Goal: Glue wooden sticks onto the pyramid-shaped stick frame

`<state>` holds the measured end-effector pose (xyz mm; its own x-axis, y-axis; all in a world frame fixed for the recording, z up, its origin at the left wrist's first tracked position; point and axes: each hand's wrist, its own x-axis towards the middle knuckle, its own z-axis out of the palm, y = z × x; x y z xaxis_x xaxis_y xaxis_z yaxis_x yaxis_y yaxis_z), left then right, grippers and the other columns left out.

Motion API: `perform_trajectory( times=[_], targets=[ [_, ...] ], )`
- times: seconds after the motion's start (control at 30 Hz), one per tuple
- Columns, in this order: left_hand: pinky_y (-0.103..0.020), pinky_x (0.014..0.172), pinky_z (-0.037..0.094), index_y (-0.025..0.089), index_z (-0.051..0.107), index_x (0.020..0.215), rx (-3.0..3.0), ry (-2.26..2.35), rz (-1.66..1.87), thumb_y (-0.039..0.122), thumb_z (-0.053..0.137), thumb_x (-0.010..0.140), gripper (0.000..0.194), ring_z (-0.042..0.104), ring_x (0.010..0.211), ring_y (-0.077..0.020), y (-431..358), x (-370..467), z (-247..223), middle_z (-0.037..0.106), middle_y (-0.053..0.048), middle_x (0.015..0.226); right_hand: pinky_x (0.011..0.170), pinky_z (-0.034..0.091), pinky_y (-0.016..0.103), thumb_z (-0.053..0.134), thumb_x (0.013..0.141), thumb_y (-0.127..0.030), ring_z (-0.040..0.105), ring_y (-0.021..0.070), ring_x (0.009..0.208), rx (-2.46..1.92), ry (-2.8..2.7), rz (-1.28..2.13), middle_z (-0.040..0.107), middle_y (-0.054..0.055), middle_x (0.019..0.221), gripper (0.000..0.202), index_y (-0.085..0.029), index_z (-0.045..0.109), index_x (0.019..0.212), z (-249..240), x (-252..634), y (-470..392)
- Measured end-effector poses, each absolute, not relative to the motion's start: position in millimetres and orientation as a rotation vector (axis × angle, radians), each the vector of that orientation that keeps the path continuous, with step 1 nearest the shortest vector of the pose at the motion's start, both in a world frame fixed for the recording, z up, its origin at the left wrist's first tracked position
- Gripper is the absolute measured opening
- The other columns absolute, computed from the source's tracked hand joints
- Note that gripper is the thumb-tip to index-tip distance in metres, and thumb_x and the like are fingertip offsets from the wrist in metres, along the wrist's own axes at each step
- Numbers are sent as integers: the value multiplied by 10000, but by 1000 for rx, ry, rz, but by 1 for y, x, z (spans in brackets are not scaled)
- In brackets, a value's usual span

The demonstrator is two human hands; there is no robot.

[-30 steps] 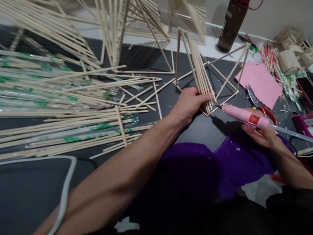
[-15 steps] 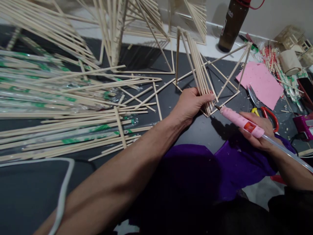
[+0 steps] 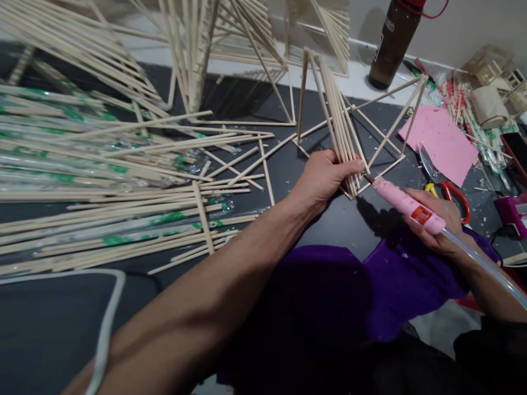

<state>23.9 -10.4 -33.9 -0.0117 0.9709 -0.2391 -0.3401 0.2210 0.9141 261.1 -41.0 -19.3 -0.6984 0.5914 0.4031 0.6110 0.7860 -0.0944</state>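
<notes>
My left hand (image 3: 323, 178) is closed around the lower end of a row of thin wooden sticks (image 3: 341, 118), which slant up and away as part of a stick frame (image 3: 386, 137) standing on the dark table. Its thumb lies across the front of the sticks. In my right hand (image 3: 440, 211) is a pink hot glue gun (image 3: 405, 204) with a clear glue stick (image 3: 481, 255) running out of its back. The metal nozzle points left and meets the sticks' lower end, close beside my left thumb. Whether glue is coming out is too small to tell.
Loose and wrapped chopsticks (image 3: 123, 159) cover the left of the table. Stick structures (image 3: 247, 33) stand along the back, near a dark bottle (image 3: 395, 44). To the right lie a pink sheet (image 3: 438, 140), scissors (image 3: 453, 197) and a purple device (image 3: 510, 214).
The view has shifted very slightly. My left hand keeps its hold on the sticks, and the glue gun's nozzle stays by the thumb with hardly any movement.
</notes>
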Motion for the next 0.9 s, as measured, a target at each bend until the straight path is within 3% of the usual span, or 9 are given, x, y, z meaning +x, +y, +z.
perform_trajectory(
  times=[0.4,0.63,0.9],
  targets=[
    [-253,598,469,133,670,738,775,1123,1216,184,739,593,168,570,603,-115,-10,24,-33,641,-3,681,536,545,371,516,927,-293,732,290,736,-902,-2582,-59,727,103,897,358,-222,480,1276,-21,262,-39],
    [-248,581,467,134,669,716,764,1101,1218,185,747,586,160,564,579,-113,-9,24,-35,627,7,639,743,593,380,546,900,-255,726,292,964,-918,-2535,77,707,118,1136,492,-244,434,1379,-30,268,-39],
    [-247,571,475,131,666,731,753,1113,1206,174,738,601,155,571,578,-114,-10,24,-33,635,5,656,642,584,348,545,900,-278,734,262,835,-884,-2559,17,733,108,1027,448,-248,473,1342,-21,265,-40]
  ],
)
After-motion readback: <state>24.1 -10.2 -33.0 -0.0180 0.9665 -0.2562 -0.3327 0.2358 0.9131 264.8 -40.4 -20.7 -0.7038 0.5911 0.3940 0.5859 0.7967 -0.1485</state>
